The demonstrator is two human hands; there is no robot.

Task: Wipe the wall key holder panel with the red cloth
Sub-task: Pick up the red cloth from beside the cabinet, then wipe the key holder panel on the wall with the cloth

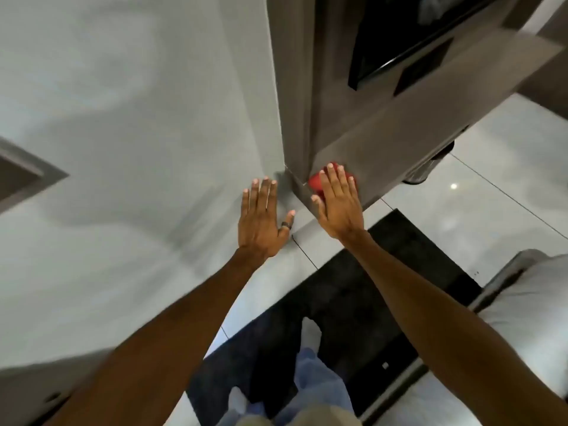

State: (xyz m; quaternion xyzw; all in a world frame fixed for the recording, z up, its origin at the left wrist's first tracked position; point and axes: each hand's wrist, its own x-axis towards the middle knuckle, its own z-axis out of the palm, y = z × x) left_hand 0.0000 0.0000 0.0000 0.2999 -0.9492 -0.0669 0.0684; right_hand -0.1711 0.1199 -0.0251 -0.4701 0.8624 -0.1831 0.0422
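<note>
- Head view, nearest first: I look down past pale trousers and blue shoe covers to a black mat [353, 290] on glossy white tiles; the mat lies directly below the grey panel [384, 142], which I take as my landmark; a white cushioned seat [528, 290] sits right of the mat, well apart from the panel.
- My left hand [261, 222] is open and empty, fingers spread flat on the white wall [138, 118] just left of the panel's lower corner; a dark ring shows on the thumb; I judge it is planted there to steady me as I lean in, not to wipe.
- My right hand [338, 201] is open too, palm pressing the red cloth [316, 182] flat against the panel's lower edge, beside the corner where panel meets wall; only the cloth's rim peeks out round the fingers; a flat palm spreads pressure, which suits wiping better than a pinch.
- Farther up the panel I see dark recessed rectangles [424, 63] and a black glossy slab above; whether they hold keys I cannot tell, the picture is blurred.
- My judgement: the wipe is under way at the panel's bottom; how much is already clean I cannot say; the recesses may snag the cloth.
</note>
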